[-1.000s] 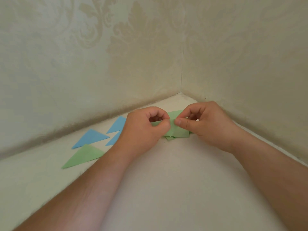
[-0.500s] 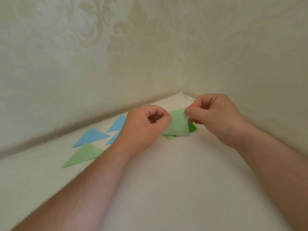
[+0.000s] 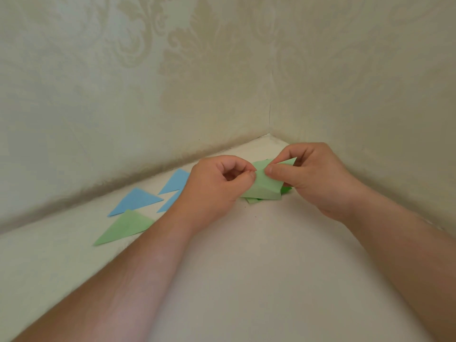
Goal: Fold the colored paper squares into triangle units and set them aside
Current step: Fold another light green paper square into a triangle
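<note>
Where the bench (image 3: 246,280) meets two patterned walls, a green triangle (image 3: 124,228) lies flat at the far left with three blue triangles (image 3: 135,201) just beyond it. Right of these, the left hand (image 3: 214,191) pinches the left edge of a pale green paper (image 3: 262,186), its fingers (image 3: 237,166) curled. Farther right, the right hand (image 3: 313,176) pinches the same sheet's upper corner, raised over more green sheets (image 3: 286,190) in the corner.
</note>
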Demonstrator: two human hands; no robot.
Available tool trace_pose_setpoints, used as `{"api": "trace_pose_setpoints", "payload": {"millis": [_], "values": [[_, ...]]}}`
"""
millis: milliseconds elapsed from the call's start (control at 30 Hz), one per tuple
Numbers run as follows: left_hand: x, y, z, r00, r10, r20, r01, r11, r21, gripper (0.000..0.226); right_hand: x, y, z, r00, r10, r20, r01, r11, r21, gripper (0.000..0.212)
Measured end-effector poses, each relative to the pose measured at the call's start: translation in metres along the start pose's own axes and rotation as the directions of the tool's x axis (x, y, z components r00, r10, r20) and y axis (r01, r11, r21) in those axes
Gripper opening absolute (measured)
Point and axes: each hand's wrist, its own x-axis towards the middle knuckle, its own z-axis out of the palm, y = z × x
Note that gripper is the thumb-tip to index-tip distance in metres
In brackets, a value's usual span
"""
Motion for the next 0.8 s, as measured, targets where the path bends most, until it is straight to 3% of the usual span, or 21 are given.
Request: {"api": "trace_pose_setpoints", "payload": {"millis": [267, 400, 500, 633, 800], "values": [[0.0019, -0.002, -0.0025, 0.999, -0.039, -0.035, 0.039, 0.999, -0.011, 0.012, 0.0011, -0.004, -0.0004, 0.999, 0.011, -0.032, -0.009, 0.997, 0.077, 0.013], [0.0015, -0.0024, -0.0026, 1.0, -0.005, -0.01, 0.005, 1.0, 0.02, 0.013, 0.0012, -0.003, -0.0007, 0.998, 0.034, -0.043, -0.029, 0.993, 0.119, 0.022], [0.0003, -0.0011, -0.0008, 0.997, 0.065, -0.031, -0.065, 0.998, 0.004, 0.007, 0.0017, -0.0046, -0.0028, 0.995, 0.096, -0.012, -0.093, 0.98, 0.178, 0.022], [-0.0009, -0.0057, -0.0011, 0.966, 0.257, 0.029, -0.259, 0.954, 0.153, 0.035, 0.0032, -0.0044, -0.0062, 0.985, 0.171, 0.015, -0.169, 0.952, 0.257, 0.025], [-0.0017, -0.0039, 0.0003, 0.936, 0.349, -0.053, -0.335, 0.926, 0.175, 0.029, 0.0015, -0.0082, -0.0064, 0.931, 0.33, 0.157, -0.365, 0.863, 0.348, 0.011]]}}
